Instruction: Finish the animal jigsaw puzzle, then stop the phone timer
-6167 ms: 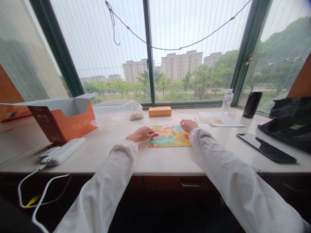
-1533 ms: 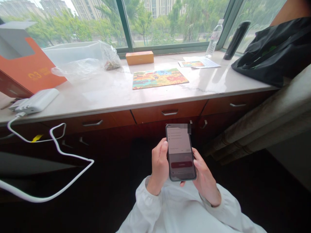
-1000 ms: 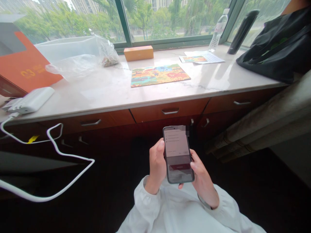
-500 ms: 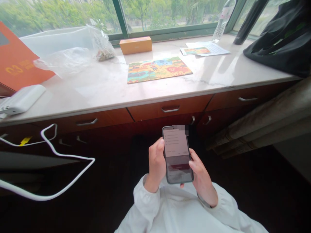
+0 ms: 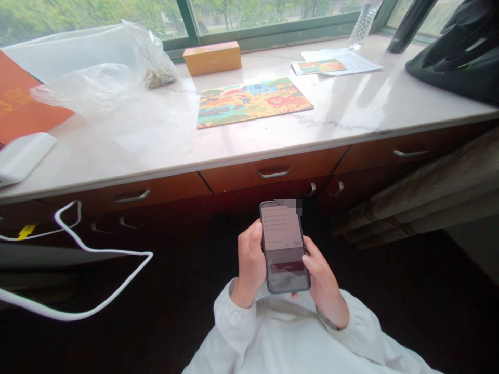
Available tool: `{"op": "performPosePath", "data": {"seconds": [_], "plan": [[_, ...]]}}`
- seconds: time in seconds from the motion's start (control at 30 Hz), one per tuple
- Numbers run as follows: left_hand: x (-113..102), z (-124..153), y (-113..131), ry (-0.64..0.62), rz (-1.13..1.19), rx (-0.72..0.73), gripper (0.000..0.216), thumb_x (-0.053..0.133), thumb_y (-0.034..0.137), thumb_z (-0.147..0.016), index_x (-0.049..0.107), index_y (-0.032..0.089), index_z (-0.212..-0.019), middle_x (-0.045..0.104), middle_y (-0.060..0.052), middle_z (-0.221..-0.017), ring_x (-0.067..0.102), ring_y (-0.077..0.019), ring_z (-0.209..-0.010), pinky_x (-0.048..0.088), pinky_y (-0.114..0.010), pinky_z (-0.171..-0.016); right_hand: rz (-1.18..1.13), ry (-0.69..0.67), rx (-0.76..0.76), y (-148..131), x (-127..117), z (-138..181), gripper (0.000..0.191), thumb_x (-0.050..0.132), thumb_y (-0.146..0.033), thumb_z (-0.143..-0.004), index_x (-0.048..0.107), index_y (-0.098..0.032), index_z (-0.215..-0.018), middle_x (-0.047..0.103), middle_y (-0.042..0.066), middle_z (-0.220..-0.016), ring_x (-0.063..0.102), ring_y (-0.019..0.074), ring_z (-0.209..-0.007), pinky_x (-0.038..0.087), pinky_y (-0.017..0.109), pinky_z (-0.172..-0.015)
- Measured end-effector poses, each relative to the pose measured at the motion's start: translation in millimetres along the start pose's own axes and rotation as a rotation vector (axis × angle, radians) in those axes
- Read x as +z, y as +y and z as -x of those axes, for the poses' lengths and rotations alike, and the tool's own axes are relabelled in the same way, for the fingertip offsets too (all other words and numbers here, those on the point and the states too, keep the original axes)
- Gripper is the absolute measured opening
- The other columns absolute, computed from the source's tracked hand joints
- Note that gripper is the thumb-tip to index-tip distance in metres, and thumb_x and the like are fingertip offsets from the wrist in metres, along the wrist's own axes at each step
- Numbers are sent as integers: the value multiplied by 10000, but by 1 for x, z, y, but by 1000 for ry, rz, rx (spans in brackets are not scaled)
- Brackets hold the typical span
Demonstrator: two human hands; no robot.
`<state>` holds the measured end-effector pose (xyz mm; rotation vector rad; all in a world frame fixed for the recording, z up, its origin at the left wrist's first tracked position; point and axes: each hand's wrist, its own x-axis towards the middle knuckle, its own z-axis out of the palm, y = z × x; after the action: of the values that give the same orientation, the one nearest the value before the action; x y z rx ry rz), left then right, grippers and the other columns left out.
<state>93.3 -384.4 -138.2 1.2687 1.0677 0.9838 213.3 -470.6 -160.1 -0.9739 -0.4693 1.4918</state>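
A dark-edged smartphone [image 5: 286, 249] is held upright between both hands above my lap, its screen lit with lines of text too small to read. My left hand [image 5: 250, 259] is closed round its left edge, thumb resting near the upper side. Along the right edge, my right hand [image 5: 322, 275] grips the phone with the thumb at the screen's border; one fingertip peeks out below it. The other fingers behind the phone are hidden. Beyond it, on the counter, lies a flat colourful picture puzzle [image 5: 253, 103] with animals.
The pale marble counter [image 5: 148, 140] has drawers below. On it are an orange-yellow box [image 5: 212, 58], a clear plastic bag [image 5: 83, 88], papers [image 5: 351, 61], a bottle [image 5: 360, 28], a black bag [image 5: 456, 62] and a white power adapter [image 5: 27, 156]. A white cable [image 5: 117, 296] loops at left.
The view has tilted and shifted slightly, so the counter sits a little higher in the picture. Both hands keep the same hold on the phone.
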Motion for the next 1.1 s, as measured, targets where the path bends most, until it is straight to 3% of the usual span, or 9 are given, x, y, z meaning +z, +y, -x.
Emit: {"op": "performPosePath", "data": {"seconds": [0.23,0.4,0.77,0.93,1.1], "plan": [[0,-5,-1,6,-48,4,449,382,457,-1014,693,154,-898,690,-45,-849,570,-161,-705,446,-251,-632,11,8,24,1,-4,-5,497,654,-446,-862,513,-239,-1291,678,66,-1025,650,164,-602,541,253,-375],[-1,-8,-3,-8,-125,-35,383,518,488,-958,702,154,-991,705,-51,-873,601,-174,-722,469,-252,-653,13,39,35,6,-9,-9,495,681,-458,-838,530,-245,-1258,685,73,-1055,640,159,-579,529,247,-359],[1,1,-3,14,24,-34,495,373,528,-1004,708,164,-974,719,-70,-895,632,-191,-759,483,-271,-668,-14,98,49,9,-2,-9,604,663,-474,-838,488,-265,-1377,691,84,-1116,667,184,-615,504,240,-325],[-1,10,7,15,98,-33,511,351,538,-1005,697,164,-1041,722,-73,-889,651,-211,-807,502,-284,-676,38,94,4,-2,12,5,638,661,-488,-834,474,-250,-1396,699,95,-1071,619,147,-519,489,234,-319],[-4,26,20,35,125,-8,551,347,592,-979,689,168,-1062,723,-78,-871,659,-235,-808,506,-300,-649,86,154,22,-16,28,32,672,658,-480,-839,437,-268,-1437,697,92,-1081,635,172,-574,516,259,-365]]}}
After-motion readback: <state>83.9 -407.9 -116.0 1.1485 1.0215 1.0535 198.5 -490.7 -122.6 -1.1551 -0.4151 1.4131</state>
